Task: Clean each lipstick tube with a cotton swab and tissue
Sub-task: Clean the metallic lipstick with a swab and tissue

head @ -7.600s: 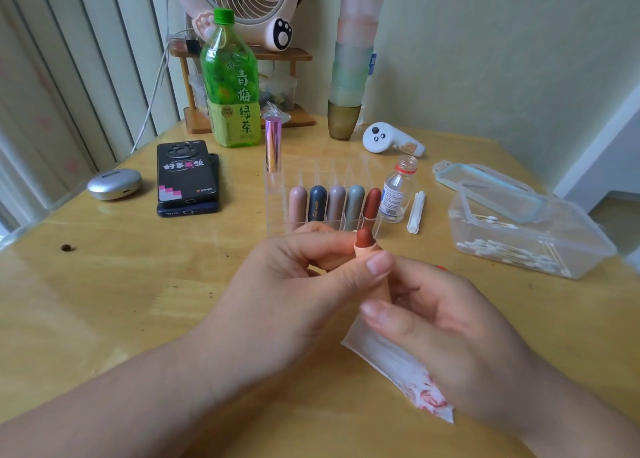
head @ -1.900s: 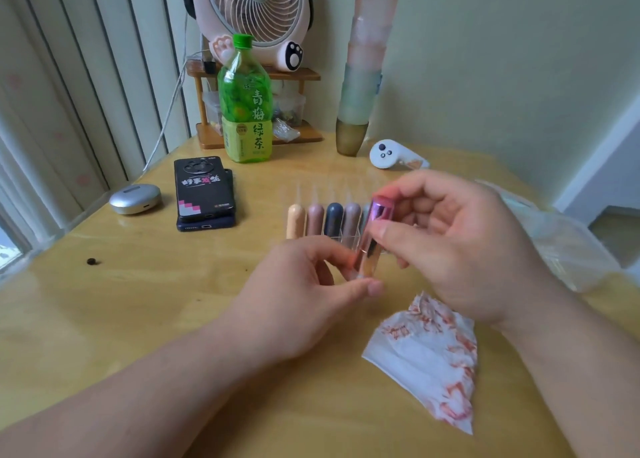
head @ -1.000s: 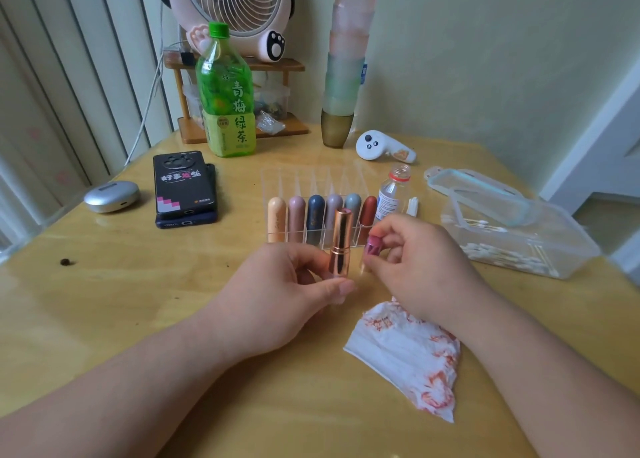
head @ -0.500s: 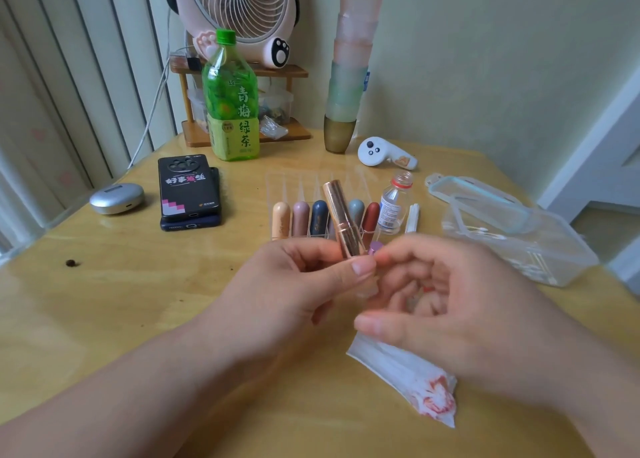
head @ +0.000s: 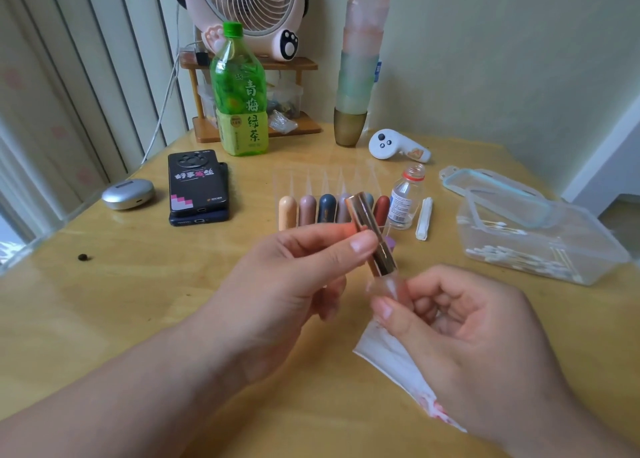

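Observation:
My left hand [head: 298,284] grips a rose-gold lipstick tube [head: 370,229] between thumb and fingers, tilted with its top pointing up and away. My right hand [head: 460,340] pinches the tube's clear lower end [head: 386,286] with thumb and forefinger. A white tissue [head: 391,357] with red smears lies on the table under my right hand. A small purple cap [head: 391,241] lies just behind the tube. Several capped lipsticks [head: 308,210] stand in a row in a clear holder. Cotton swabs [head: 512,258] fill a clear plastic box at the right.
A small open bottle [head: 404,198] and a white stick [head: 424,223] sit right of the holder. The box's lid [head: 498,194] leans on it. Two stacked phones [head: 197,191], a silver case [head: 128,193], a green tea bottle [head: 240,97], stacked cups [head: 360,63] and a white controller [head: 398,146] stand further back.
The purple cap has left my right hand and lies on the table. My right hand dropped to the tube's clear lower end, and the tube now tilts more.

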`<state>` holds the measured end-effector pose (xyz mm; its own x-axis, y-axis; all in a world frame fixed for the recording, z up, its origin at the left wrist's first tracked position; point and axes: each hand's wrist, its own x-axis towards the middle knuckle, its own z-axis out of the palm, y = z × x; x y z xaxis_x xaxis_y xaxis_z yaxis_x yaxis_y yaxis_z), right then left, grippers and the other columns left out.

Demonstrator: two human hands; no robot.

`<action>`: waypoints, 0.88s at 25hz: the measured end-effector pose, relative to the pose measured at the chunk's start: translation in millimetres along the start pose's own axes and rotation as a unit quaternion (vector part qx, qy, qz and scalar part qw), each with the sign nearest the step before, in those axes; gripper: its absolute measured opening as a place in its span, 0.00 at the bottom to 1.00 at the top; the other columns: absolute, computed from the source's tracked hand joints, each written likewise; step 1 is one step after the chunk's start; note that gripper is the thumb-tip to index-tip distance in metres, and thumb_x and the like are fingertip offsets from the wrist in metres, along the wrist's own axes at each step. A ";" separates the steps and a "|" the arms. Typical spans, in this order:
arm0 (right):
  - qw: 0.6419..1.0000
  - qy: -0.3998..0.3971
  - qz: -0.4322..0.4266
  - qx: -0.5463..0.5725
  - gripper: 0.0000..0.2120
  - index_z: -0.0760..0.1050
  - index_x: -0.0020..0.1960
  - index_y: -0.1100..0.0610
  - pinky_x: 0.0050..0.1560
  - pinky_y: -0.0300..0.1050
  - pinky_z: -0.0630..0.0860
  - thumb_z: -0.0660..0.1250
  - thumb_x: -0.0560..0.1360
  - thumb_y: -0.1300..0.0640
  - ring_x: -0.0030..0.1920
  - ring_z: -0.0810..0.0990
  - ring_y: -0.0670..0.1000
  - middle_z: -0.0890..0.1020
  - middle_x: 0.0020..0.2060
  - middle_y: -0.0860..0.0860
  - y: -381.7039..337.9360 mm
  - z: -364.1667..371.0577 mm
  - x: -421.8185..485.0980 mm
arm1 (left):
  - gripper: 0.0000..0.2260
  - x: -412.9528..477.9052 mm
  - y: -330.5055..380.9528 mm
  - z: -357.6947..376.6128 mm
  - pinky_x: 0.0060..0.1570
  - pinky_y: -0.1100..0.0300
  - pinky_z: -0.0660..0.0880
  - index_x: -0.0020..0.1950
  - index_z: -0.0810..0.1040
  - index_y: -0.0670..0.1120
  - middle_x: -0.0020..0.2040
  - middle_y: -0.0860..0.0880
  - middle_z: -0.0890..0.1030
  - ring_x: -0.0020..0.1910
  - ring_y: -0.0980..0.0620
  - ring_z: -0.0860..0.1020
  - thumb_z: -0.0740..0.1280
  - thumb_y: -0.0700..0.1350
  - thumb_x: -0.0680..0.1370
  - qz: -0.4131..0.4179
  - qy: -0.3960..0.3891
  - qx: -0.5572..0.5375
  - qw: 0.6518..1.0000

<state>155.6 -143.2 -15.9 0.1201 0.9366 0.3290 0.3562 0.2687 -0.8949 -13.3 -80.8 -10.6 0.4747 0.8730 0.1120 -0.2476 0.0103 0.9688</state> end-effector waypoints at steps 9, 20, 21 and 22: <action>0.996 -0.068 -0.014 -0.058 0.11 0.80 0.41 0.53 0.21 0.41 0.68 0.71 0.70 0.46 0.23 0.71 0.51 0.78 0.32 0.56 5.7 -8.6 -2.0 | 0.11 3.2 -5.2 -2.2 0.30 0.60 0.62 0.37 0.80 0.41 0.29 0.47 0.64 0.29 0.51 0.61 0.72 0.47 0.73 0.029 0.048 0.012 0.998; 0.890 -0.135 0.203 0.386 0.13 0.79 0.41 0.60 0.20 0.36 0.60 0.78 0.64 0.54 0.26 0.65 0.47 0.71 0.32 0.56 3.9 1.8 3.7 | 0.07 1.5 -3.7 3.6 0.31 0.55 0.54 0.40 0.83 0.43 0.31 0.45 0.57 0.29 0.49 0.55 0.71 0.46 0.74 0.046 0.069 -0.043 0.996; 0.890 -0.132 0.209 0.383 0.13 0.79 0.41 0.61 0.20 0.35 0.60 0.76 0.65 0.53 0.25 0.65 0.47 0.72 0.32 0.57 4.4 2.2 3.8 | 0.07 1.8 -4.2 3.3 0.31 0.56 0.54 0.40 0.83 0.43 0.30 0.46 0.57 0.29 0.49 0.55 0.71 0.46 0.74 0.045 0.072 -0.045 0.995; 0.890 -0.132 0.218 0.379 0.15 0.79 0.42 0.62 0.20 0.35 0.59 0.75 0.65 0.51 0.25 0.64 0.48 0.73 0.31 0.58 5.2 2.3 3.6 | 0.07 1.7 -4.2 2.9 0.31 0.56 0.54 0.39 0.83 0.44 0.29 0.47 0.59 0.29 0.50 0.56 0.71 0.46 0.74 0.044 0.073 -0.046 0.995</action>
<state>155.7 -137.9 -20.0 -0.1627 0.9824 -0.0916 -0.4096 -0.1517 -0.8995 -9.0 -80.8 -13.9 0.3205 0.9342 0.1564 -0.3632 -0.0312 0.9312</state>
